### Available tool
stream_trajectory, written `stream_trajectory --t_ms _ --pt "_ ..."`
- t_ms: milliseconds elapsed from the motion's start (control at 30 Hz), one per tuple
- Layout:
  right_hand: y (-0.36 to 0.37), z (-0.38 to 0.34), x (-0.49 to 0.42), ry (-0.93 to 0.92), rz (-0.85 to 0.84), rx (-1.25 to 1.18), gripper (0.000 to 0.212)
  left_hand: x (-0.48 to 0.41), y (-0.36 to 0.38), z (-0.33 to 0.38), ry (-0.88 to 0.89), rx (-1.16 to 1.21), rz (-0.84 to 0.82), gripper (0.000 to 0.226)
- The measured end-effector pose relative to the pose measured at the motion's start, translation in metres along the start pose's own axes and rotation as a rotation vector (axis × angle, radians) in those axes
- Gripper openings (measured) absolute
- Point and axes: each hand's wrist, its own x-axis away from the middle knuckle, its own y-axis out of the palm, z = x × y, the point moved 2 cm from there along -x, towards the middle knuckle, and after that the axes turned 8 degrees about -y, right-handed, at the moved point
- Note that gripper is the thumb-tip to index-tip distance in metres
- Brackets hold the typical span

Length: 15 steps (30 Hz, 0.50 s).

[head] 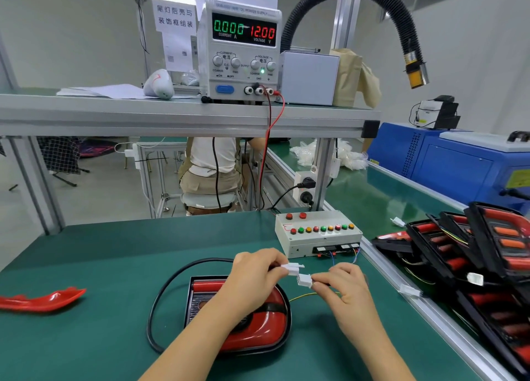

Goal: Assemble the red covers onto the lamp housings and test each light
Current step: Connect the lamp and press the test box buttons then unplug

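Note:
A lamp with its red cover fitted lies on the green mat in front of me, partly under my left forearm. My left hand pinches a white connector on a black cable. My right hand pinches a second white connector just below and right of the first; the two plugs sit close together, not visibly joined. Thin yellow-green wires trail from the lamp. A loose red cover lies at the left.
A white test box with coloured buttons stands behind my hands. The power supply on the shelf reads 0.000 A and 12.00 V. Several stacked lamp housings fill the conveyor at right. A person sits behind the bench.

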Motion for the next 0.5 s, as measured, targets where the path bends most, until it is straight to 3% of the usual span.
stream_trajectory --t_ms 300,500 --pt "-0.001 -0.002 -0.001 -0.076 0.078 0.138 0.014 0.006 0.002 0.002 0.105 -0.106 0.035 0.01" --pt "0.0 -0.009 -0.002 -0.151 0.118 0.187 0.012 0.011 0.005 0.007 0.198 -0.299 0.083 0.016"
